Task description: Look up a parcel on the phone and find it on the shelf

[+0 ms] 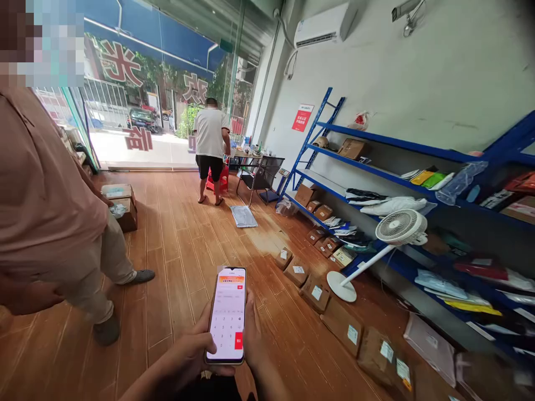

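Smartphone [227,313] sat low in the middle of the view, held up over the wooden floor [175,262] between both hands, its lit screen showing a number pad under an orange banner.

Going left to right: a person in a pinkish shirt [37,189] stood close at the left edge, with stacked cardboard boxes [121,205] on the floor behind them. The left hand [190,356] was wrapped around the phone's lower left side, thumb lying along the bottom edge. The right hand [253,334] cupped the right edge, fingers closed narrowly behind the case. Both hands were closed on the phone; neither was spread wide.

The phone looked light, stiff and thin, with smooth glass that would likely be slippery and breakable if dropped on the boards. The long side edges, where the hands already gripped, seemed the safest place to hold it. Its long axis ran away from the wearer, top end pointing toward the doorway and tilted slightly right, screen facing up toward the camera.

Further right, a row of labelled parcels [315,291] lay on the floor, then a white standing fan [399,228], then blue shelving [401,181] filled with packages. Another person [211,147] stood far off near the glass front.
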{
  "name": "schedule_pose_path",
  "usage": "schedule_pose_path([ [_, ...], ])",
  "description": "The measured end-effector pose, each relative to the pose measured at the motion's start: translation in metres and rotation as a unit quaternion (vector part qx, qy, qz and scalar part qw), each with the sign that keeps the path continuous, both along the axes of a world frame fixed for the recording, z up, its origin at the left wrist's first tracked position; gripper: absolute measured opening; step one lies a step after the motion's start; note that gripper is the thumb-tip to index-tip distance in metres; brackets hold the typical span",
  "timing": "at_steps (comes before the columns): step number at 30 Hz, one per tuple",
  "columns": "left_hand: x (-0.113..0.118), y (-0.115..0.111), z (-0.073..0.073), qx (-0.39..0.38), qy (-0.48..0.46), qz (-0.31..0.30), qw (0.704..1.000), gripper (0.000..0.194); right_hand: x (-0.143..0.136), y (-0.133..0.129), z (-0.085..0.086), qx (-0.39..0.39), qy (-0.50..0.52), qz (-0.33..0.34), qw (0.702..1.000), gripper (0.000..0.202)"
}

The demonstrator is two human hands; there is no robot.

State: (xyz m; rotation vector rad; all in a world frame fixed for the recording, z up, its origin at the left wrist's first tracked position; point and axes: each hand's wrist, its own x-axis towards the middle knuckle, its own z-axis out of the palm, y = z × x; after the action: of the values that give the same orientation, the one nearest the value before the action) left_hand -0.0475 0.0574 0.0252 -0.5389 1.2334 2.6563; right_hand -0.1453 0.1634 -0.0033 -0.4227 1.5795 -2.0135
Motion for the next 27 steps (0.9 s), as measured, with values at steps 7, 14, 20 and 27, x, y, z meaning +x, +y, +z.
schedule_pose_path([
  [7,0.009,-0.012,0.001,-0.001,0.006,-0.021,1.0,0.121,0.011,-0.004,0.006,-0.012,-0.038,0.071,0.997,0.072],
  [14,0.018,-0.026,-0.005,0.027,0.036,-0.019,0.999,0.119,0.018,-0.008,0.0,-0.003,-0.02,0.113,0.993,0.084],
  [20,0.028,-0.034,-0.01,0.044,0.062,-0.024,0.997,0.117,0.028,-0.012,0.002,-0.014,-0.021,0.158,0.987,0.092],
  [27,0.034,-0.038,-0.017,0.077,0.062,-0.022,0.995,0.117,0.039,-0.019,-0.014,-0.031,-0.072,0.103,0.992,0.073],
])
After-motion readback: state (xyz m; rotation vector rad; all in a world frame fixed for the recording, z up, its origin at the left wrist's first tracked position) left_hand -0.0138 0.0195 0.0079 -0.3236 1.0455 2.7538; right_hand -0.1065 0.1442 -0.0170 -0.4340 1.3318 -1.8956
